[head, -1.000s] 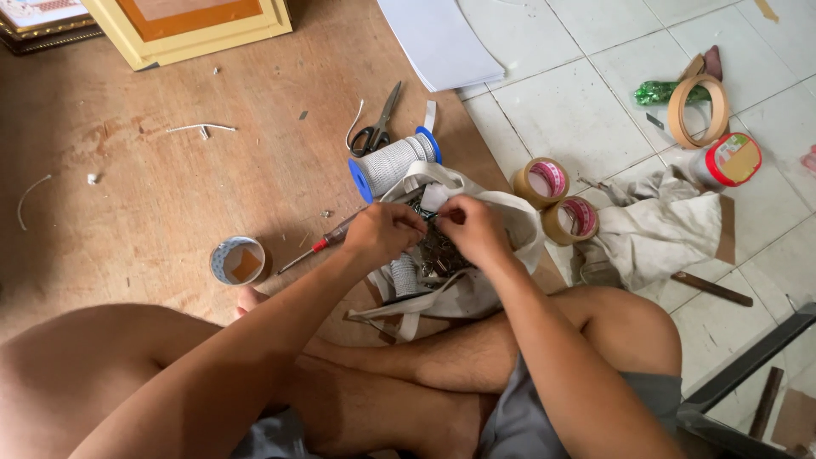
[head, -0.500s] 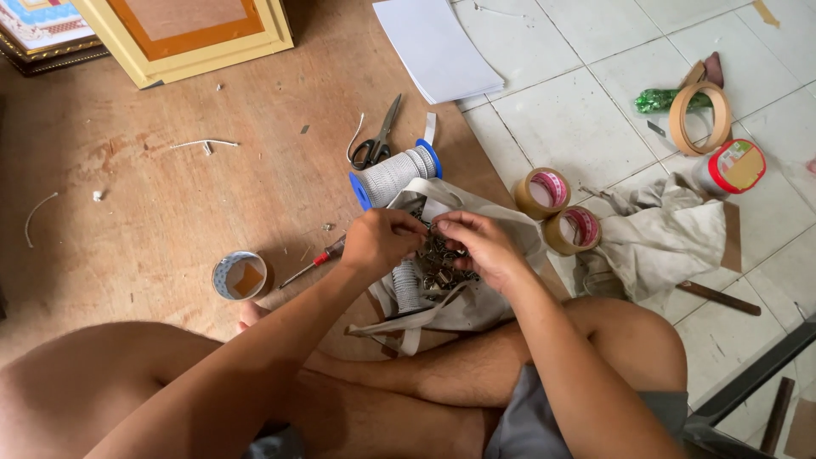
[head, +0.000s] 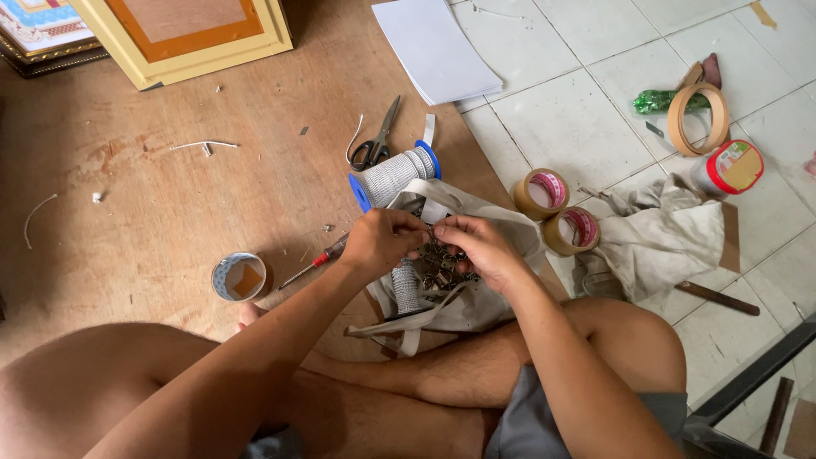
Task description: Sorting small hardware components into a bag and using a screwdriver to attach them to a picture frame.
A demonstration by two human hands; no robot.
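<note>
At the centre of the frame both hands meet over an open cloth bag (head: 476,306) of small metal clips (head: 438,268), the left hand (head: 382,242) and right hand (head: 476,246) each pinching clips, just below a spool of white cord (head: 393,176).

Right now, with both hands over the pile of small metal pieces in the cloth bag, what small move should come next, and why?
Probably lift the one piece clear of the pile. The left hand and right hand meet fingertip to fingertip at the top of the tangled metal pieces in the open cloth bag, seemingly pinching something small, though what exactly is too small to tell.
</note>
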